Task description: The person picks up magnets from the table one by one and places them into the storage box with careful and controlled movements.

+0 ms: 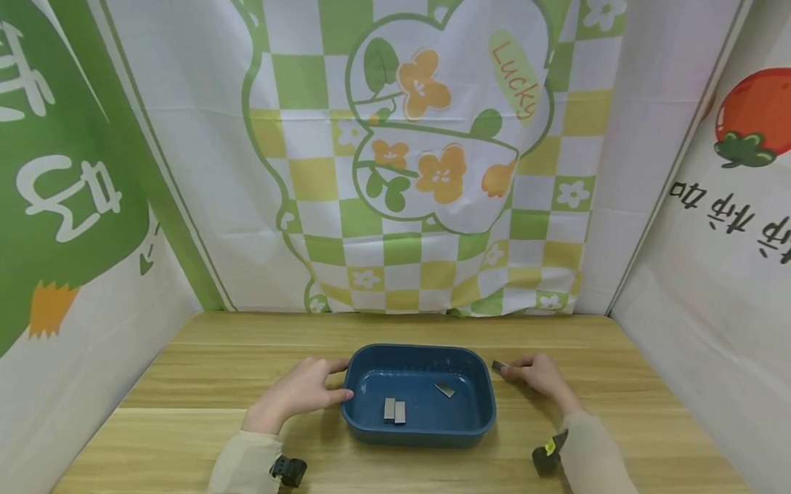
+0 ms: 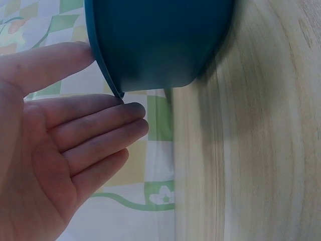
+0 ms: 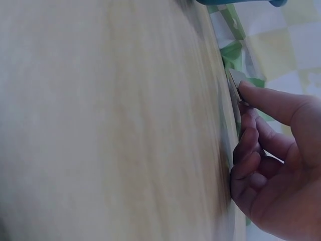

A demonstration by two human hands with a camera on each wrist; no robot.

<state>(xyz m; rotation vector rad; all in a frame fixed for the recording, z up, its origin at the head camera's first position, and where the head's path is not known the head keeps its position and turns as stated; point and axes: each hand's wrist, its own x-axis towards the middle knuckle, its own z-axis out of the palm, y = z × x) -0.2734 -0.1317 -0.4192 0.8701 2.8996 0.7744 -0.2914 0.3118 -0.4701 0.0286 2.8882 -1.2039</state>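
Note:
A dark blue rounded plastic tub [image 1: 421, 438] stands on the table, with several small silvery metal blocks [image 1: 390, 410] inside. Two of them lie side by side near its left front, and a thin one [image 1: 445, 390] lies tilted further right. My left hand [image 1: 302, 390] is at the tub's left end, thumb and fingertips touching its rim; the left wrist view shows the fingers [image 2: 95, 123] fairly straight. To the right of the tub, my right hand [image 1: 536, 374] pinches another small metal block [image 1: 499, 366] between thumb and fingers, just outside the rim. The right wrist view shows this block [image 3: 234, 83] edge-on.
The wood-grain table [image 1: 235, 336] runs back to a green-and-white checked cloth [image 1: 428, 263]. Printed white cloth walls [image 1: 714, 309] close in both sides. Black wrist devices [image 1: 289, 471] sit on both sleeves.

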